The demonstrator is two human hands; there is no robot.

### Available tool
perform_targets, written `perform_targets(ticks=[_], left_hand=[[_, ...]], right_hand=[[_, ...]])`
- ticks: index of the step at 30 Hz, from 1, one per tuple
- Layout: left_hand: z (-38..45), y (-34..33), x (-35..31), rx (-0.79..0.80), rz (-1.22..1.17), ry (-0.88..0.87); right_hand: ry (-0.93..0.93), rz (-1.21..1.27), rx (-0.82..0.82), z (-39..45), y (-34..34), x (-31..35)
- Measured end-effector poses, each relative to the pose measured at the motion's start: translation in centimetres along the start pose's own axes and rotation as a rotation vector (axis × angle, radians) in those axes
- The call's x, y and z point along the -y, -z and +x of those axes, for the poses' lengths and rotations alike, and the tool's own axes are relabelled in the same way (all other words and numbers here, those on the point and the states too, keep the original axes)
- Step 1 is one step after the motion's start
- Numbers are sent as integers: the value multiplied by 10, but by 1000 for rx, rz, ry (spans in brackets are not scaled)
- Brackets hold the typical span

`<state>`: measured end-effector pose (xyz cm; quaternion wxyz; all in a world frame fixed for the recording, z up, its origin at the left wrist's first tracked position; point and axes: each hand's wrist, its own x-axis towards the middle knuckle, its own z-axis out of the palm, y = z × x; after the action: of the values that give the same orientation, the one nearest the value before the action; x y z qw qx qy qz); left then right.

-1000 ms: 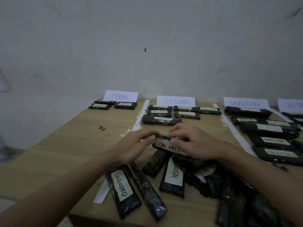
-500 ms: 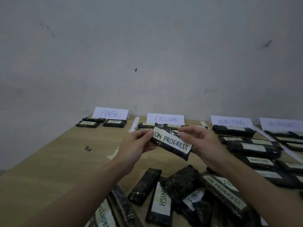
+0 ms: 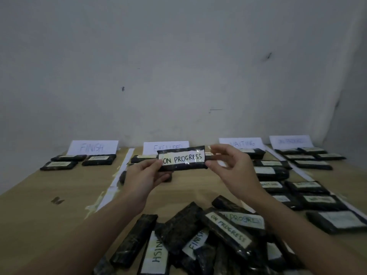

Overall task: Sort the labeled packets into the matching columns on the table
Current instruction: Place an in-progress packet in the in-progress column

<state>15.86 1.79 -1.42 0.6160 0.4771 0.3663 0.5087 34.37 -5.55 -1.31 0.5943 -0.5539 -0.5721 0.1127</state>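
We're at the read-the-label step: left hand (image 3: pixel 146 175) and right hand (image 3: pixel 228 165) each pinch one end of the dark plastic-wrapped packet with white "ON PROGRESS" label (image 3: pixel 182 158), held level above the wooden table (image 3: pixel 49 187). Next: carry it right to the white "ON PROGRESS" column card (image 3: pixel 291 141), far right.

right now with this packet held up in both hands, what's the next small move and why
Probably carry the packet right to the far-right column. Its label reads ON PROGRESS, and the faint sign there seems to match. Both the left hand and the right hand grip its ends in front of the EXCLUDED sign.
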Motion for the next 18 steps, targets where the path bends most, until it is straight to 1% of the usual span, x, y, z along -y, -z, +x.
perform_targets(ticks=[1,2,3,5,7,10,15,18], left_hand=[[1,-12,2,2,42,-7],[0,-20,3,-4,77,-27],[-1,-33,5,15,109,-43],[-4,-67,11,93,142,-45],[-6,-103,20,177,163,-29],[-10,-158,36,282,190,-9],[-13,-236,66,388,268,-6],[-13,-278,83,455,348,-3]], right_hand=[[155,-235,-36,-3,10,-4],[299,-413,-26,-5,13,-7],[395,-567,2,-7,21,-11],[458,-803,38,-11,39,-20],[443,-915,29,-12,61,-28],[387,-988,-11,-12,101,-43],[331,-1142,-81,-18,168,-64],[251,-1207,-72,-19,204,-83]])
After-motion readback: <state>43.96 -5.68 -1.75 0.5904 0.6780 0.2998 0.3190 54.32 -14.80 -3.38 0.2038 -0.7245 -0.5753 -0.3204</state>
